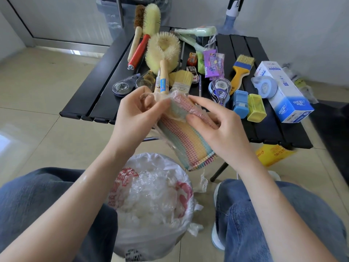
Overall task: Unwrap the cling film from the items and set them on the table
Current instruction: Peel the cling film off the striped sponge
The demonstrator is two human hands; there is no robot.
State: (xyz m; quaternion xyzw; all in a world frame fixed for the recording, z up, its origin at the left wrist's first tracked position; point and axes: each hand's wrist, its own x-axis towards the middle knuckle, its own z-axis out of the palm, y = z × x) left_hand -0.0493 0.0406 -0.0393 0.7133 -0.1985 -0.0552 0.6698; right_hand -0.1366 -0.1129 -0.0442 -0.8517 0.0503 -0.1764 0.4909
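Both hands holding a film-wrapped roll of striped woven cloths above the near edge of the table.

Left hand (137, 114) pinches loose, crinkled cling film (171, 108) at the roll's upper end; the roll of cloths (187, 137) (pastel bands of pink, yellow and blue, with a waffle-like weave) slants down between the hands; right hand (213, 125) grips its upper right side, thumb pressed on the film. Below, a plastic-lined bin (151, 203) holds crumpled clear film. Behind lies the black slatted table (105, 86).
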